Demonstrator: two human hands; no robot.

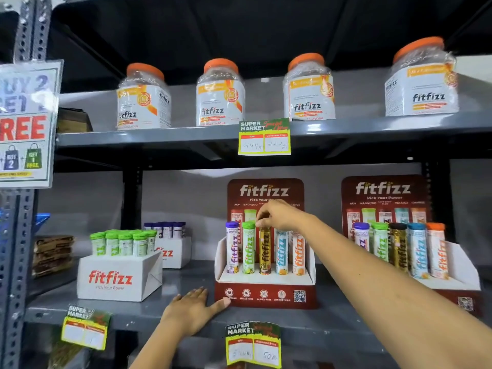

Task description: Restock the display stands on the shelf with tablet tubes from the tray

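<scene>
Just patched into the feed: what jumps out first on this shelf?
The red display stand at centre, where the right hand pinches the top of the gold tube while the left hand rests flat on the shelf beside it. Above, four orange-lidded jars line the upper shelf.

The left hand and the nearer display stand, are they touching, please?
Touching: in the head view the left hand lies flat on the shelf, fingertips pressed against the stand base.

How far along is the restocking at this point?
Done: the right stand shows five capped tubes. In hand: the right hand pinches the top of the gold tube in the middle stand, between four seated tubes, while the left hand rests flat on the shelf at its base. Left: seating that tube; green tubes remain in the tray.
</scene>
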